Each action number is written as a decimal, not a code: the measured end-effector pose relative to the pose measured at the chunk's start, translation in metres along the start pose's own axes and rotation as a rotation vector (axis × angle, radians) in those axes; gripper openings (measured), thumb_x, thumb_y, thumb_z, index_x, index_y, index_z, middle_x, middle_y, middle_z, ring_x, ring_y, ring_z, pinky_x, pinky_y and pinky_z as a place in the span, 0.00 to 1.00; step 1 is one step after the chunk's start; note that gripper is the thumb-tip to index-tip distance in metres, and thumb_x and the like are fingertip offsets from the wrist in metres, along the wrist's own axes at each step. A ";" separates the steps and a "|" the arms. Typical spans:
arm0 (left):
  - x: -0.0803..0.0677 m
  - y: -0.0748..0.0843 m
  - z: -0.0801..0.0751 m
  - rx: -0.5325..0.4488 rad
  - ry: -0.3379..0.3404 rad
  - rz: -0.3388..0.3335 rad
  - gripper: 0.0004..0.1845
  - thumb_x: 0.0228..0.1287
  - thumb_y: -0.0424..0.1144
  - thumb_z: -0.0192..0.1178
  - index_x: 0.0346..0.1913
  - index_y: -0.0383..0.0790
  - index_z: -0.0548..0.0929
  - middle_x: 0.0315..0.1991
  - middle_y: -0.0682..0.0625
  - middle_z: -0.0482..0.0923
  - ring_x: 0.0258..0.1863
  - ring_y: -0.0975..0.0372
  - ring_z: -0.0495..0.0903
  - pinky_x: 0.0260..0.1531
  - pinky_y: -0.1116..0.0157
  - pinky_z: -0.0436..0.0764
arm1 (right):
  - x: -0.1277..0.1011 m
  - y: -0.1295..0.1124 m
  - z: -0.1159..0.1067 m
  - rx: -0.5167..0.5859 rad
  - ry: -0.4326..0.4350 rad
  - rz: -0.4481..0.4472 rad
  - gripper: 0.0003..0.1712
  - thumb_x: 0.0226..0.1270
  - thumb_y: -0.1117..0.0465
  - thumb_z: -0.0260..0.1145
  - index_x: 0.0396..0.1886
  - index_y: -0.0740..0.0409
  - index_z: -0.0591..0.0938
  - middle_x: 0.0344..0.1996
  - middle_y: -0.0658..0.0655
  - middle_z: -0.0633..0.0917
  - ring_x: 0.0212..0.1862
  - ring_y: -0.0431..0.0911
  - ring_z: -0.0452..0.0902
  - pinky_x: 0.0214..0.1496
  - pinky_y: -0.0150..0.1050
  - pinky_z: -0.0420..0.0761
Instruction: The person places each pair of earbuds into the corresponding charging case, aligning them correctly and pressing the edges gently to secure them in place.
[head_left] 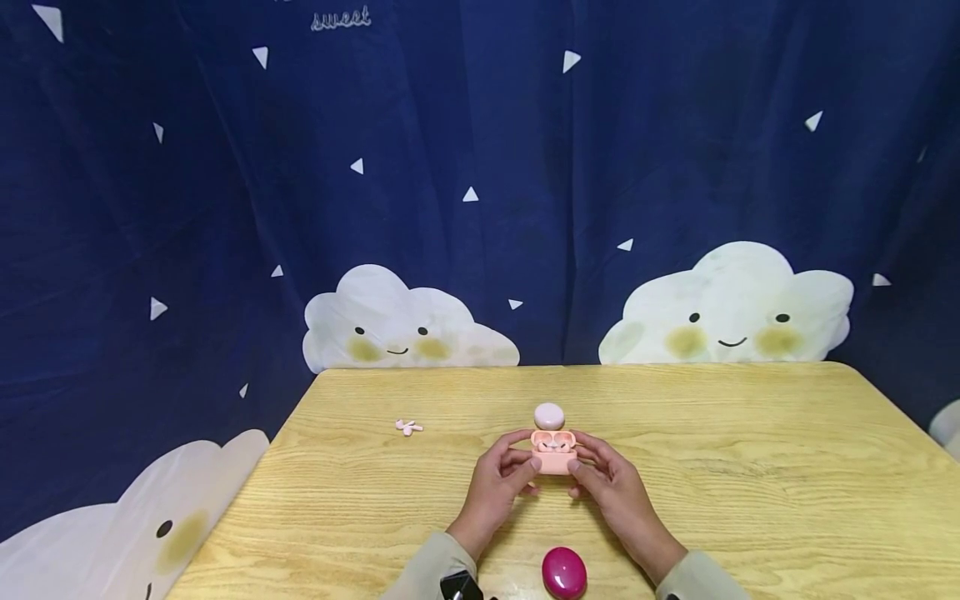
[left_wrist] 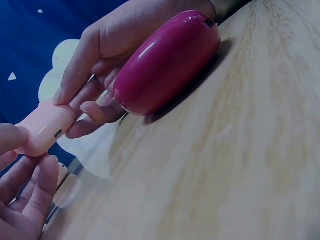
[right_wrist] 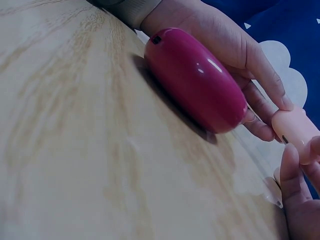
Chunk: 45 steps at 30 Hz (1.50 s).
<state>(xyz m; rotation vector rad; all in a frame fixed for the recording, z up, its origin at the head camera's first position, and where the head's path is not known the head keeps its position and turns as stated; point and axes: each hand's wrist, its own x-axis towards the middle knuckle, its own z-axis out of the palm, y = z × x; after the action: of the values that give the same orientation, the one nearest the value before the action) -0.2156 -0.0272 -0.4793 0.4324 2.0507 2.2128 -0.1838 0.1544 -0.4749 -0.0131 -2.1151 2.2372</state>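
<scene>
A salmon-pink earbud case (head_left: 553,452) stands open between my two hands, just above the wooden table (head_left: 750,467). My left hand (head_left: 501,479) holds its left side with thumb and fingers; my right hand (head_left: 609,482) holds its right side. The case's lid is tipped back and an earbud shows inside. In the left wrist view the case (left_wrist: 45,131) sits between my left fingertips (left_wrist: 35,187) and the right hand's fingers (left_wrist: 82,75). In the right wrist view the case (right_wrist: 297,128) is at the right edge.
A glossy magenta oval case (head_left: 564,572) lies shut on the table near my wrists, large in both wrist views (left_wrist: 167,62) (right_wrist: 197,80). A pale pink round case (head_left: 549,415) sits just behind the held one. Loose pink earbuds (head_left: 408,427) lie at left. Blue cloud-print curtain behind.
</scene>
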 end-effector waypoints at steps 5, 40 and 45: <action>0.000 0.000 0.000 0.002 0.003 -0.008 0.23 0.64 0.32 0.62 0.62 0.40 0.75 0.41 0.39 0.82 0.37 0.50 0.81 0.34 0.54 0.84 | -0.001 -0.001 0.000 0.006 -0.013 -0.002 0.28 0.67 0.65 0.64 0.66 0.59 0.70 0.57 0.65 0.76 0.46 0.45 0.80 0.40 0.40 0.84; 0.000 0.001 -0.001 -0.018 -0.008 0.001 0.23 0.64 0.32 0.62 0.62 0.39 0.75 0.39 0.38 0.82 0.33 0.54 0.82 0.34 0.53 0.84 | 0.002 0.001 -0.003 0.020 -0.022 -0.026 0.27 0.65 0.64 0.65 0.64 0.56 0.72 0.56 0.64 0.77 0.44 0.46 0.81 0.39 0.42 0.84; 0.000 0.000 -0.001 -0.020 -0.007 0.011 0.22 0.64 0.31 0.62 0.61 0.37 0.75 0.38 0.39 0.82 0.32 0.56 0.81 0.32 0.54 0.84 | 0.001 0.001 -0.002 0.023 -0.023 -0.026 0.26 0.65 0.65 0.65 0.63 0.58 0.72 0.55 0.64 0.77 0.44 0.46 0.82 0.39 0.42 0.84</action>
<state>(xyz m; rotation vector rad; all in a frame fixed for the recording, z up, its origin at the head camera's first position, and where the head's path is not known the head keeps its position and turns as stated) -0.2164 -0.0284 -0.4794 0.4502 2.0262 2.2325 -0.1851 0.1565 -0.4760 0.0404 -2.0877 2.2580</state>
